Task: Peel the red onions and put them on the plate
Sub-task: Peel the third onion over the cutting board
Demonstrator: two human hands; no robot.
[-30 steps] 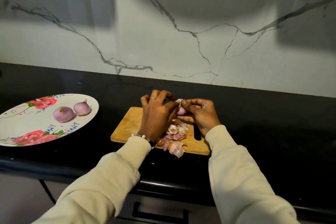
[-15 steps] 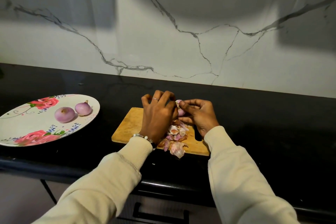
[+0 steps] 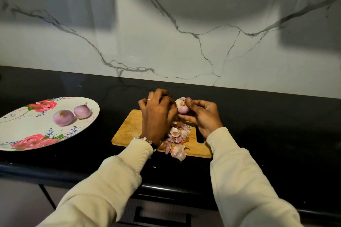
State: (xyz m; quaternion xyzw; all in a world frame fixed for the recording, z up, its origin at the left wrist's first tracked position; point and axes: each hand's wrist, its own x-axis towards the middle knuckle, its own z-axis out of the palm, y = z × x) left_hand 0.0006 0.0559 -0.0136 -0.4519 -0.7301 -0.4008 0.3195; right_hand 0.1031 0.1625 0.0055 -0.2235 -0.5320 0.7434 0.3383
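Above the far end of the wooden cutting board (image 3: 129, 131), in the single head view, a small red onion (image 3: 181, 106) is held up between the two hands. The right hand (image 3: 202, 116) grips it from the right side, thumb curled over the top of the onion and the other fingers curled under it. The left hand (image 3: 158, 114) sits just to the left of the onion, back of the hand toward the camera, its fingers bent and its fingertips reaching in at the onion's left side; they appear to pinch at the skin there, though the exact contact is hidden behind the knuckles. The onion shows pale purple with a brownish spot on the side facing the camera. Directly below the hands, a pile of onion skins (image 3: 177, 138) lies on the near part of the board, some pieces hanging over its front edge. The board rests on a black counter (image 3: 267, 125), with a white marbled wall (image 3: 184, 33) behind it. Well to the left on the counter stands a flowered plate (image 3: 22, 131), and on it lie two peeled onions (image 3: 63, 117), just beside each other, far from both hands. Cream sleeves (image 3: 245, 180) cover both arms, and a beaded bracelet (image 3: 147, 141) circles the left wrist.
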